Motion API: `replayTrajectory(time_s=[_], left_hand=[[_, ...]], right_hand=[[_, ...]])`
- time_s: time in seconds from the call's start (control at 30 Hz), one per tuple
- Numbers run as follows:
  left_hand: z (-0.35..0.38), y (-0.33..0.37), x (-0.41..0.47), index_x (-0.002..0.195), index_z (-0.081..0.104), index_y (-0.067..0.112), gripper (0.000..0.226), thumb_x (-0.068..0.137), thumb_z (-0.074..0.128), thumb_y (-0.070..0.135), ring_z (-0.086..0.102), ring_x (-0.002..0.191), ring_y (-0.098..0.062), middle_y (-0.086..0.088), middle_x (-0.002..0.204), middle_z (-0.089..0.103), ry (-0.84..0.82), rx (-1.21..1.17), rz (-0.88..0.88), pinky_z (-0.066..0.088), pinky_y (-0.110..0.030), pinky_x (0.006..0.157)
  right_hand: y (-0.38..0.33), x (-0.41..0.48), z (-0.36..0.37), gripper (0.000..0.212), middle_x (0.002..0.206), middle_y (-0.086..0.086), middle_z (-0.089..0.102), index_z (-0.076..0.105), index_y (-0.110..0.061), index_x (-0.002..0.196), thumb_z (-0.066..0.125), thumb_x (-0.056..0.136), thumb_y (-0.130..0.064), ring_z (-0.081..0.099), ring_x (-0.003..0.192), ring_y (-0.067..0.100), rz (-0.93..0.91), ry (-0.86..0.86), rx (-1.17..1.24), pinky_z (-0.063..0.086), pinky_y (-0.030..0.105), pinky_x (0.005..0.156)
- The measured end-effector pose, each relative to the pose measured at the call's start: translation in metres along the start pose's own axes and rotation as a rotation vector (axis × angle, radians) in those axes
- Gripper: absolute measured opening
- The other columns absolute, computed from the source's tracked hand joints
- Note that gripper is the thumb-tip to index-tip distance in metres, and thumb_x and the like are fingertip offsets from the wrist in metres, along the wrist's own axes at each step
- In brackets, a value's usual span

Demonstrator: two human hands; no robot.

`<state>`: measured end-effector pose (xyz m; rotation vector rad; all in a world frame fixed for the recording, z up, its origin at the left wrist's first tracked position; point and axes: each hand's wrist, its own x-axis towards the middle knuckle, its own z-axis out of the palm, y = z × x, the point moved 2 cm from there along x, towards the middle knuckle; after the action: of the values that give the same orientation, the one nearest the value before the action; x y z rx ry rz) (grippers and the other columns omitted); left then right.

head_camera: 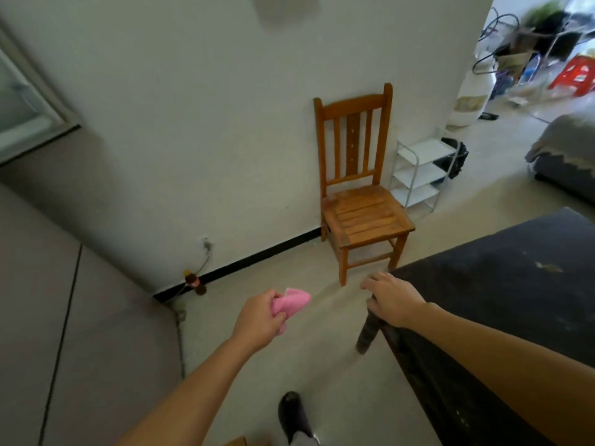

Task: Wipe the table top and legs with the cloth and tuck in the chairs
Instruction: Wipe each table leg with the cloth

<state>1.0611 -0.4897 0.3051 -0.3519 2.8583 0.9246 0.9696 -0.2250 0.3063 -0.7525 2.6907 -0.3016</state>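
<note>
At the far left, beside the wall socket point(206, 243), a small bottle point(193, 281) is standing on the floor against the baseboard; it is not part of the procedure. The left hand point(260, 320) is gripping the pink cloth point(294, 300), bunched in curled fingers, and is holding it in the air over the floor, near the table leg point(367, 333) but touching neither the leg nor the top. A dark shoe point(291, 410) is showing at the bottom edge below the hands. The wooden chair point(363, 217) is standing with its back against the wall, facing the table and apart from it, so it is judged not yet tucked in. The right hand point(394, 299) is lying released, fingers loosely spread, over the near corner of the dark table point(515, 284), directly above the leg. A white shoe rack point(418, 175) is standing just beside the chair. Pale marks are showing on the table top, so whether the top has been wiped cannot be told. With the cloth positioned beside the corner leg, the step in hand is judged to be leg wiping. At least the visible leg and this chair are appearing as outstanding work; other legs and chairs are lying out of view.
</note>
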Motion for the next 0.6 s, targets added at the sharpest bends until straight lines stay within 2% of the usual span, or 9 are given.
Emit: replayTrajectory(time_s=[0.2, 0.3, 0.5, 0.6], left_hand=[[-0.031, -0.021, 0.128, 0.096, 0.061, 0.022, 0.021, 0.075, 0.064, 0.023, 0.064, 0.077, -0.021, 0.000, 0.084, 0.068, -0.080, 0.029, 0.076, 0.051, -0.034, 0.066], [-0.049, -0.020, 0.190, 0.092, 0.062, 0.021, 0.018, 0.074, 0.063, 0.019, 0.062, 0.075, -0.019, 0.001, 0.082, 0.068, -0.138, 0.049, 0.154, 0.050, -0.034, 0.065], [-0.058, 0.027, 0.299, 0.090, 0.064, 0.023, 0.020, 0.072, 0.063, 0.016, 0.063, 0.071, -0.014, 0.004, 0.080, 0.069, -0.325, 0.126, 0.338, 0.051, -0.033, 0.065], [-0.041, 0.058, 0.342, 0.093, 0.063, 0.028, 0.024, 0.072, 0.065, 0.019, 0.065, 0.073, -0.010, 0.006, 0.082, 0.069, -0.436, 0.154, 0.435, 0.052, -0.030, 0.066]], right_hand=[[0.015, 0.119, -0.022, 0.035, 0.132, -0.002, 0.050, 0.051, -0.025, 0.131, 0.052, 0.097, -0.031, 0.051, 0.119, 0.015, 0.030, 0.013, -0.008, 0.048, 0.033, 0.097], [0.021, 0.162, -0.033, 0.031, 0.129, -0.004, 0.053, 0.055, -0.025, 0.128, 0.050, 0.098, -0.030, 0.054, 0.113, 0.010, 0.110, 0.059, 0.091, 0.050, 0.027, 0.092], [0.043, 0.202, -0.050, 0.032, 0.129, -0.002, 0.056, 0.058, -0.023, 0.128, 0.052, 0.097, -0.026, 0.058, 0.109, 0.010, 0.281, 0.170, 0.217, 0.052, 0.025, 0.089], [0.067, 0.209, -0.052, 0.034, 0.128, -0.003, 0.056, 0.054, -0.024, 0.132, 0.052, 0.098, -0.025, 0.058, 0.106, 0.009, 0.387, 0.207, 0.239, 0.049, 0.019, 0.083]])
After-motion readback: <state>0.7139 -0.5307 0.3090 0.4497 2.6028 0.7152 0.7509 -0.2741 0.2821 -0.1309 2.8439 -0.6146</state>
